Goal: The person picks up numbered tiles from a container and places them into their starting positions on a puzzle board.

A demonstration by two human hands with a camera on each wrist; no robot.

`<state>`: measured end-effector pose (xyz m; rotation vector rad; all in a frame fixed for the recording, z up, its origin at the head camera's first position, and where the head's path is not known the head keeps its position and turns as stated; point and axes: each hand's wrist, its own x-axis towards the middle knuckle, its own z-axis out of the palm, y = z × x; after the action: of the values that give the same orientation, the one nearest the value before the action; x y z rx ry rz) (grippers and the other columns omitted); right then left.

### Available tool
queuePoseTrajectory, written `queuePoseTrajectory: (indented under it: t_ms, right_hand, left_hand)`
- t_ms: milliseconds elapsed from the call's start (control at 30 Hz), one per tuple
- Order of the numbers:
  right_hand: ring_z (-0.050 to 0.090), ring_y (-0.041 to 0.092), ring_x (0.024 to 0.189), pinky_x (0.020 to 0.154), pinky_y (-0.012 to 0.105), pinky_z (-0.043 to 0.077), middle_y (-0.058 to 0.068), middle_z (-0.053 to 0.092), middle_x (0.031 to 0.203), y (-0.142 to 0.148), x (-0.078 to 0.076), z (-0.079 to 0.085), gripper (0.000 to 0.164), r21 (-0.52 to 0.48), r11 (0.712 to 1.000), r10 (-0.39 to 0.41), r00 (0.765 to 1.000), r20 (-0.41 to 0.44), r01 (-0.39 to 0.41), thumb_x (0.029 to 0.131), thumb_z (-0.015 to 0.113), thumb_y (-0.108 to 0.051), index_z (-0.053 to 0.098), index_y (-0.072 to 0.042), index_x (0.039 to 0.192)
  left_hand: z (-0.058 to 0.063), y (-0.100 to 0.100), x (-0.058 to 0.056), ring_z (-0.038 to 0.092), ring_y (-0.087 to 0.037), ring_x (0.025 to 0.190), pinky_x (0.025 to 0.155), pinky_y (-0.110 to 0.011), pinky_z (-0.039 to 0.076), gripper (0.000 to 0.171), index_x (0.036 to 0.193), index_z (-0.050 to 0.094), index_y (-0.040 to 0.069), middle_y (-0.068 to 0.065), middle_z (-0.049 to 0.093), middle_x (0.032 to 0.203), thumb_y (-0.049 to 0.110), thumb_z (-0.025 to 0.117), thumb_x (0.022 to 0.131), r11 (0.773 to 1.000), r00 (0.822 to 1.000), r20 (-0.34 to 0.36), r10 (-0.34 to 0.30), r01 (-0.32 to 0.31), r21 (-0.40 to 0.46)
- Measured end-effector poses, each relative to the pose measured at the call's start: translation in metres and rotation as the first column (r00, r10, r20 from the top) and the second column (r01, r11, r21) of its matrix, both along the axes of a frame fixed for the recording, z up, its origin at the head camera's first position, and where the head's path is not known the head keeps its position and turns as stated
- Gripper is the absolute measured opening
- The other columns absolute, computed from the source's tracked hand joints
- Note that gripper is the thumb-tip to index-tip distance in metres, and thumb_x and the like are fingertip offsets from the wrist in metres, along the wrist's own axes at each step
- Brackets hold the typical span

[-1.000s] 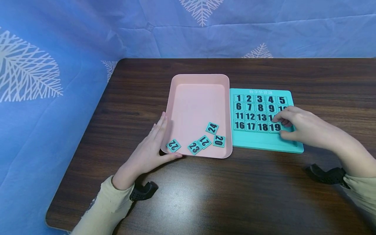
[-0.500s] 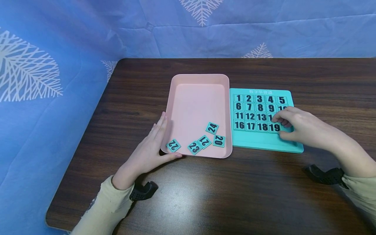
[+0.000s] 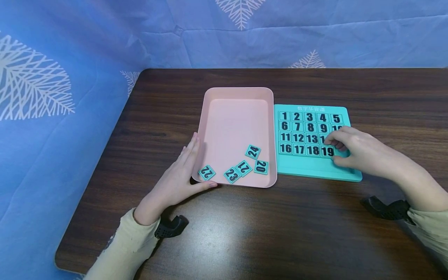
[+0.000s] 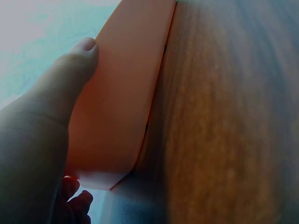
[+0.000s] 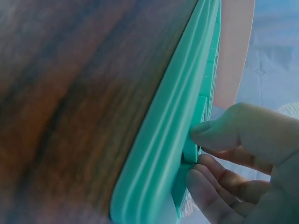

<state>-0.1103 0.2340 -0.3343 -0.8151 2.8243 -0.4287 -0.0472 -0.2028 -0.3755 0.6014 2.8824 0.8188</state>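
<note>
My left hand [image 3: 176, 177] lies against the near left corner of a pink tray [image 3: 238, 116], its fingers straight along the left side. In the left wrist view, the thumb [image 4: 77, 65] presses on the tray's front wall. Right of the tray is a turquoise number puzzle board [image 3: 304, 166] with rows of numbered tiles. My right hand [image 3: 365, 153] is over the board's right part, thumb and curled fingers pinching the number 19 tile [image 3: 327, 151]. In the right wrist view, the thumb [image 5: 210, 133] and fingertips [image 5: 208, 163] meet at a tile's edge. The right hand hides some tiles.
Several loose number tiles lie in the tray's near part, among them 24 [image 3: 252, 152], 20 [image 3: 261, 167] and 22 [image 3: 207, 172]. The tray and board sit side by side on a dark wooden table [image 3: 266, 233]. Blue patterned cloth [image 3: 196, 35] hangs behind it.
The right thumb has shifted very slightly left at the number 19 tile. The left hand, tray and loose tiles hold their places.
</note>
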Motion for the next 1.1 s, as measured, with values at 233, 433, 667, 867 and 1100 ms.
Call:
queuePoseTrajectory:
  t_ms: [233, 433, 667, 867, 1100]
  right_hand:
    - [0.057, 0.023, 0.086, 0.068, 0.042, 0.051, 0.011, 0.057, 0.096, 0.002, 0.001, 0.001, 0.034, -0.008, 1.0, 0.015, 1.0, -0.023, -0.016, 0.074, 0.077, -0.003, 0.064, 0.001, 0.105]
    - [0.055, 0.022, 0.086, 0.069, 0.042, 0.05, 0.01, 0.058, 0.097, 0.001, 0.0, 0.005, 0.035, 0.006, 1.0, 0.009, 1.0, -0.009, -0.009, 0.075, 0.078, -0.005, 0.064, 0.001, 0.107]
    - [0.052, 0.02, 0.086, 0.068, 0.04, 0.048, 0.008, 0.058, 0.1, -0.012, -0.002, 0.018, 0.034, -0.013, 1.0, 0.0, 1.0, -0.01, 0.0, 0.077, 0.076, -0.003, 0.065, -0.001, 0.109]
    - [0.051, 0.02, 0.087, 0.068, 0.039, 0.048, 0.007, 0.058, 0.103, -0.036, -0.005, 0.028, 0.033, -0.055, 0.998, 0.038, 0.999, 0.003, -0.038, 0.078, 0.076, -0.004, 0.066, -0.003, 0.11]
    - [0.051, 0.018, 0.087, 0.069, 0.037, 0.047, 0.007, 0.059, 0.105, -0.066, -0.007, 0.037, 0.031, -0.106, 0.988, 0.111, 0.994, -0.005, -0.111, 0.079, 0.074, -0.002, 0.066, -0.005, 0.109]
  left_hand:
    - [0.001, 0.001, -0.001, 0.003, -0.017, 0.144, 0.114, -0.046, 0.018, 0.112, 0.154, -0.005, 0.018, -0.001, -0.006, 0.16, 0.068, 0.061, 0.079, 1.0, 1.0, 0.0, -0.002, 0.002, -0.001]
    - [0.001, 0.001, -0.001, 0.004, -0.018, 0.145, 0.114, -0.046, 0.019, 0.112, 0.154, -0.004, 0.018, -0.002, -0.005, 0.16, 0.069, 0.061, 0.078, 1.0, 1.0, -0.005, -0.005, 0.005, -0.004]
    - [0.002, 0.001, -0.001, 0.003, -0.017, 0.144, 0.114, -0.046, 0.018, 0.112, 0.154, -0.005, 0.018, 0.0, -0.006, 0.16, 0.068, 0.062, 0.078, 1.0, 1.0, -0.007, -0.008, 0.008, 0.003]
    - [0.001, 0.001, -0.001, 0.002, -0.014, 0.144, 0.115, -0.044, 0.016, 0.112, 0.153, -0.006, 0.019, 0.0, -0.006, 0.16, 0.069, 0.06, 0.078, 1.0, 1.0, 0.003, -0.005, 0.005, 0.011]
    - [0.001, 0.0, 0.001, 0.003, -0.016, 0.144, 0.114, -0.047, 0.018, 0.112, 0.154, -0.006, 0.019, 0.0, -0.006, 0.16, 0.069, 0.06, 0.078, 1.0, 1.0, 0.011, 0.002, -0.002, 0.009]
